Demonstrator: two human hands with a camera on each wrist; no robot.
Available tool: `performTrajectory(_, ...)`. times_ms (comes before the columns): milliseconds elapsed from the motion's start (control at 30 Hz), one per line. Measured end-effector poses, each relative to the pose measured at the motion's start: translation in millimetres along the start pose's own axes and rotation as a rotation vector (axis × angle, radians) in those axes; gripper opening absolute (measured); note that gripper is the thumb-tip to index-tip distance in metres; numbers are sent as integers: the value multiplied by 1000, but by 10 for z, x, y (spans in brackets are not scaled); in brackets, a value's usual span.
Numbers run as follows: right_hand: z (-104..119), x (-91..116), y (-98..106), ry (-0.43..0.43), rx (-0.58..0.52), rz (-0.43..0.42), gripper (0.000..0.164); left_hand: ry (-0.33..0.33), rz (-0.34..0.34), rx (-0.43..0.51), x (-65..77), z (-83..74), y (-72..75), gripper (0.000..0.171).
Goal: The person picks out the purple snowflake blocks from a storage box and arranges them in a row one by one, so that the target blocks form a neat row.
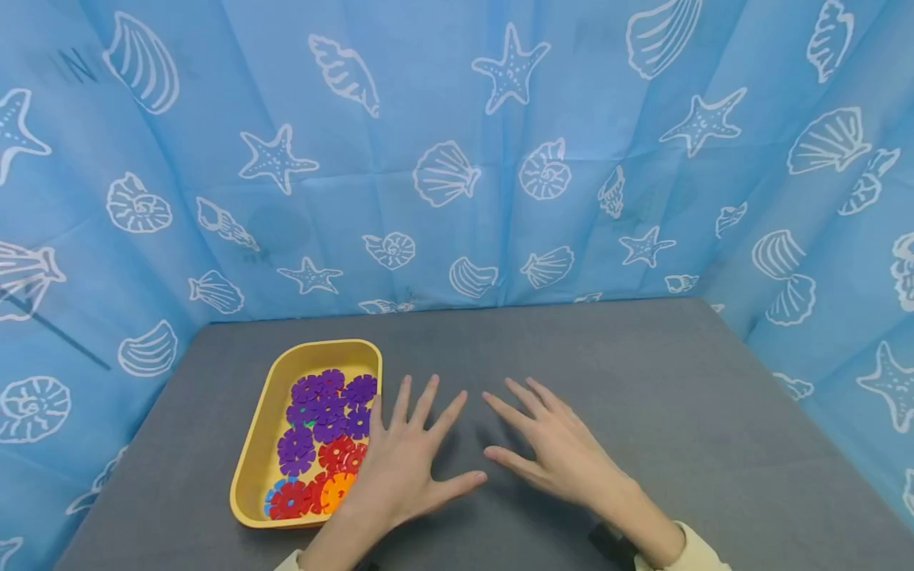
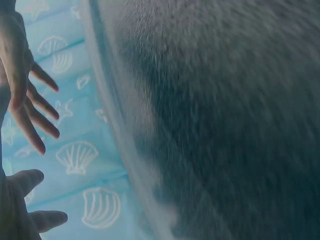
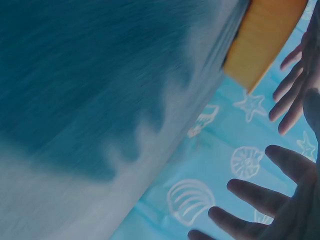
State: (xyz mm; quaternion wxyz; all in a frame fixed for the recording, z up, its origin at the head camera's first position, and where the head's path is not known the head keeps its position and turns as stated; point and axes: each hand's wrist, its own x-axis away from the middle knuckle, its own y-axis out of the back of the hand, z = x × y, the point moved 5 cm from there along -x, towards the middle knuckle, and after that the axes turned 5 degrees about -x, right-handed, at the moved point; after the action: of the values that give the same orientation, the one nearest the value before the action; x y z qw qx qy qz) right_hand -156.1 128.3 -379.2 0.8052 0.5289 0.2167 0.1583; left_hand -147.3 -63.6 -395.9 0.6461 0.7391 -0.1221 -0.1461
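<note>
My left hand (image 1: 400, 464) hovers palm down over the table with its fingers spread, beside the right rim of a yellow tray (image 1: 250, 468). Nothing is in it. To its right, my right hand (image 1: 560, 444) is also held with fingers extended and apart, and it holds nothing. Inside the tray lie flat, notched flower-shaped discs: purple discs (image 1: 330, 408) toward the far end, red discs (image 1: 291, 500) nearer, an orange disc (image 1: 336, 492) and a bit of blue. My left hand and forearm cover part of the tray's near right side.
A grey cloth-covered table (image 1: 643, 373) extends under both hands. Behind it and at both sides hangs a blue curtain (image 1: 457, 230) printed with white shells and starfish. In the right wrist view, the yellow tray (image 3: 265, 45) shows its side wall near the top.
</note>
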Motion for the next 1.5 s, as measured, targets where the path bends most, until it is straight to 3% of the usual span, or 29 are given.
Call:
performTrajectory(167,177,-149,-54,20,-155,-11,59,40,-39,19,83,151,71,101)
performTrajectory(300,363,-277,-85,65,-260,-35,53,61,-118,3,194,314,178,108)
performTrajectory(467,630,-446,-156,131,-414,-38,47,94,-209,13,361,594,315,113)
performTrajectory(600,853,-600,-263,158,-546,-10,43,157,-225,22,492,870,368,117)
performTrajectory(767,1140,-790,-414,200,-646,46,45,233,-190,23,659,1174,356,125)
performTrajectory(1067,1547,-1055,-705,244,-630,29,43,325,-101,75,908,1510,226,137)
performTrajectory(1267,1718,-1197,-931,160,-646,64,38,395,18,138,965,1664,83,137)
performTrajectory(1500,1792,-1345,-1130,58,-582,113,40,455,145,212,970,1739,-43,140)
